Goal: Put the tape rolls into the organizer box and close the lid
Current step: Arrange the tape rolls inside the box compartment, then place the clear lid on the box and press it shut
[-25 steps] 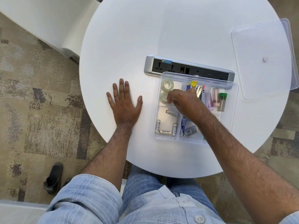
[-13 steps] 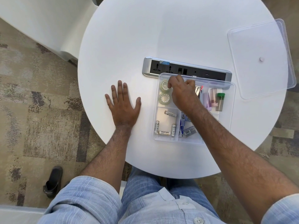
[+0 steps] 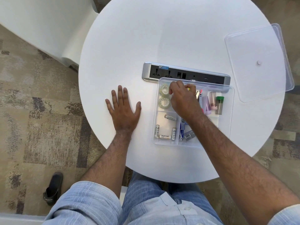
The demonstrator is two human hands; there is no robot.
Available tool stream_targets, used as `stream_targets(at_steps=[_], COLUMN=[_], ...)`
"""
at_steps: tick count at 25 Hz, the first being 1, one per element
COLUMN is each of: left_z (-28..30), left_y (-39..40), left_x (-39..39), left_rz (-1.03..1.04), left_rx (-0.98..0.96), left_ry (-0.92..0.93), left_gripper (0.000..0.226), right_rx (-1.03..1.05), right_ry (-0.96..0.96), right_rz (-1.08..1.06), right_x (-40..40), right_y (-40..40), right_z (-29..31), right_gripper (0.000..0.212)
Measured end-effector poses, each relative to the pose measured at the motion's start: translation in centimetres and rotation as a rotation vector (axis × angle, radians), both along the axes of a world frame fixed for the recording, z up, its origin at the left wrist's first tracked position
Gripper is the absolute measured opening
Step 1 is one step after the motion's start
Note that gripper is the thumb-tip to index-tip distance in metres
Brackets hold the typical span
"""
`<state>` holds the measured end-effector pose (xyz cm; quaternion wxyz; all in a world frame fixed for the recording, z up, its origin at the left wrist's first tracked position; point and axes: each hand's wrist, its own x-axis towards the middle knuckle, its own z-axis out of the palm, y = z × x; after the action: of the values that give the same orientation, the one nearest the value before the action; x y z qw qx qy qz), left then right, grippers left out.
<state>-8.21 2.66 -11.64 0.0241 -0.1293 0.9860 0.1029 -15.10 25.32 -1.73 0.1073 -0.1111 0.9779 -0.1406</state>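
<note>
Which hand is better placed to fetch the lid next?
Probably the right hand. It is over the organizer box beside the two tape rolls, and the lid lies to that box's right. The left hand rests flat on the table, farther away.

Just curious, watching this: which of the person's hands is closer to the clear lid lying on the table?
The right hand. It is inside the box, with the lid off to its far right. The left hand lies flat on the table, farther away, left of the box.

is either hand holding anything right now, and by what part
The left hand lies flat on the table, holding nothing. The right hand has its fingertips at the rim of the far tape roll; a grip cannot be told.
</note>
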Motion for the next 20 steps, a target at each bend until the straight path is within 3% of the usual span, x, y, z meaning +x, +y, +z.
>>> stream_targets(at_steps=[10,14,20], left_z=[3.7,6.8,11.7], left_y=[-0.4,2.3,10.3], left_x=[-1.3,-4.3,-10.0], left_rz=[-0.008,-0.003,-0.210], left_rx=[0.206,0.292,0.323], left_ry=[-0.150,-0.061,0.049], left_gripper=[0.072,0.063,0.062], right_rx=[-0.124,-0.144,-0.167], right_ry=[0.067,0.050,0.063], right_rz=[-0.056,-0.184,-0.374], right_x=[4.7,5.8,6.8], right_y=[4.9,9.3,16.7], right_z=[2.6,3.2,2.3], right_gripper=[0.033,0.040,0.044])
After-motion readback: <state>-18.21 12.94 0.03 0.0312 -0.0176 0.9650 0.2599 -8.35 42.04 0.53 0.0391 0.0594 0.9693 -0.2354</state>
